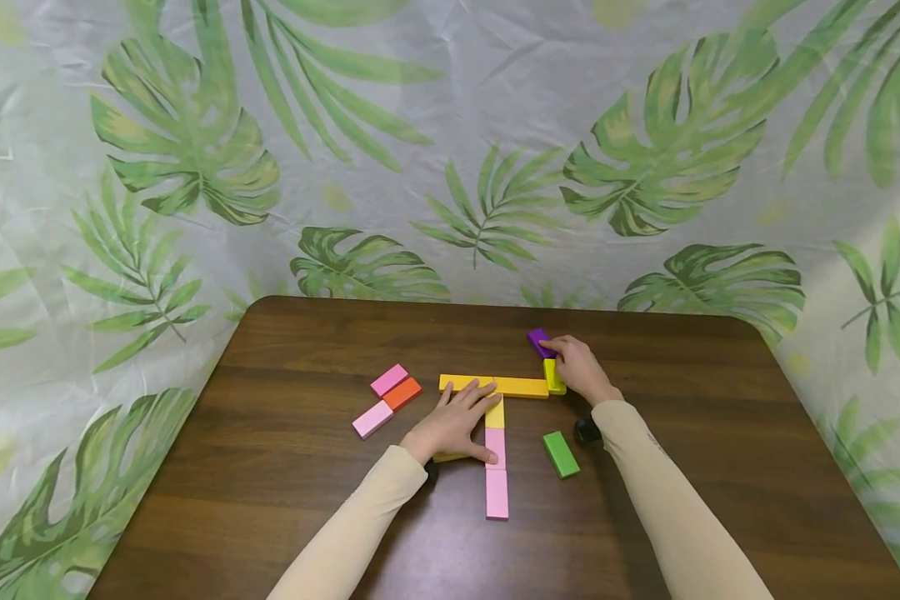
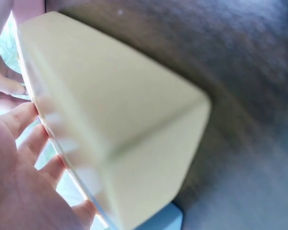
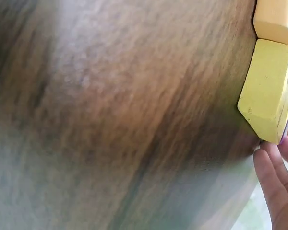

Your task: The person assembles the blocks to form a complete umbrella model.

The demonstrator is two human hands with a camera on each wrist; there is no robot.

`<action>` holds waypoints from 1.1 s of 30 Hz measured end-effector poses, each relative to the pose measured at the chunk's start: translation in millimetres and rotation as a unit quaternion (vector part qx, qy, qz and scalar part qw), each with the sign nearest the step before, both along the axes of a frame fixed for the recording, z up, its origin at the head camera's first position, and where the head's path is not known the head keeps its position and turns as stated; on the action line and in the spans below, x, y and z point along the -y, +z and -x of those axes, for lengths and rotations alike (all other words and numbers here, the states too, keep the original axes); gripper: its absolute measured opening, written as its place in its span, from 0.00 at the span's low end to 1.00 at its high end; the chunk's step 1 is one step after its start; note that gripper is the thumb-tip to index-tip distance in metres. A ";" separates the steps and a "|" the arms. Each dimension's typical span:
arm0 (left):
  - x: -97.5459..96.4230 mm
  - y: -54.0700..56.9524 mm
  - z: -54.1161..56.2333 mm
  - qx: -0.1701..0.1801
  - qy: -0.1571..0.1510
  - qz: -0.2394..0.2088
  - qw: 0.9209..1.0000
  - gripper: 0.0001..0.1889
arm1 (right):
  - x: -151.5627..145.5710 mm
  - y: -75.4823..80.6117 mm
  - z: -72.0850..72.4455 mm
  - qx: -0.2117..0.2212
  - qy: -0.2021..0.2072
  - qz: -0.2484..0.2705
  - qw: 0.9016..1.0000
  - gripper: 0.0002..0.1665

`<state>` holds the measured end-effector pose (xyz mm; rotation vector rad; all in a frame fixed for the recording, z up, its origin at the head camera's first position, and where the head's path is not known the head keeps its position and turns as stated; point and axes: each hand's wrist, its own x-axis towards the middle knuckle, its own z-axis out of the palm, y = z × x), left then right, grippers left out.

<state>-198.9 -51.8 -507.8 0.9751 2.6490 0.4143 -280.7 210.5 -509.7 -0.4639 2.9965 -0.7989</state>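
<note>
In the head view, my left hand (image 1: 453, 422) lies with spread fingers over a row of flat blocks. Its fingertips touch the junction of an orange block (image 1: 521, 387) and a yellow block (image 1: 495, 414), and its thumb touches a pink block (image 1: 497, 450). Close under the left wrist camera is a pale yellow block (image 2: 110, 86), mostly covered by the hand in the head view. My right hand (image 1: 581, 367) reaches to the far end, its index fingertip on a purple block (image 1: 537, 339). Its other fingers, fairly straight, are beside a bright yellow block (image 3: 269, 81).
A green block (image 1: 561, 454) lies apart, right of the row. Pink and red-orange blocks (image 1: 402, 394) form a cluster to the left. Another pink block (image 1: 497, 496) ends the row nearest me. The brown table (image 1: 270, 500) meets a leaf-patterned cloth (image 1: 495, 108) behind.
</note>
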 end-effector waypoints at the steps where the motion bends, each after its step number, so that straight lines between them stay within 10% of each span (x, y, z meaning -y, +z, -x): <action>1: 0.2 0.6 -0.1 0.001 -0.001 -0.001 1.000 0.52 | -0.1 -0.1 0.1 0.001 0.000 -0.001 1.000 0.25; 33: 0.4 1.9 -2.2 -0.003 -0.003 -0.007 1.000 0.51 | -6.4 -2.5 -14.2 0.018 0.010 0.034 0.999 0.25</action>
